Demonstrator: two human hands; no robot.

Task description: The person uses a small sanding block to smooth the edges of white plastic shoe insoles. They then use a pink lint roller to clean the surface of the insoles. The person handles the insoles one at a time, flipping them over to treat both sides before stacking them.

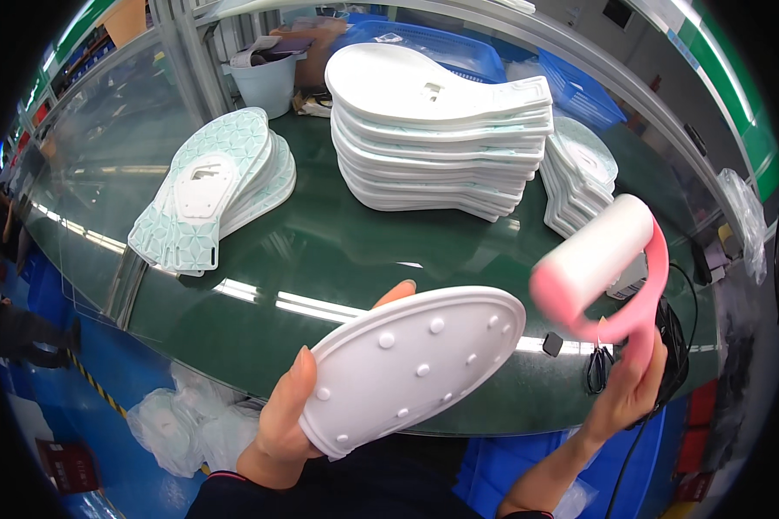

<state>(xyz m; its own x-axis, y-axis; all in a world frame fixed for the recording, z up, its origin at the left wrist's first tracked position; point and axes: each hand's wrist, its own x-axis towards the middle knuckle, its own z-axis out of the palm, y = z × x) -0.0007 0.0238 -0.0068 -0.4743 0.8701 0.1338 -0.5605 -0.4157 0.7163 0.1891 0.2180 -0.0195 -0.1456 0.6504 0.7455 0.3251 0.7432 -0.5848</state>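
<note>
My left hand [277, 428] grips a white oval plastic panel [381, 381] by its left edge, thumb and a fingertip showing at the rim. The panel is held tilted above the near table edge, its face with several small round studs turned toward me. To the right, my right hand [629, 391] is wrapped round the pink handle of a lint roller [599, 246]. Its white cylinder is raised, slightly blurred, apart from the panel. Beyond the panel stands a tall stack of white paddle-shaped plastic shells [433, 147].
A stack of pale green patterned panels [212, 186] lies at left, another stack of shells [580, 169] at right. Behind are a white bucket [267, 82] and blue baskets [441, 48]. Small black scissors [597, 368] lie near my right hand on the green table [260, 346].
</note>
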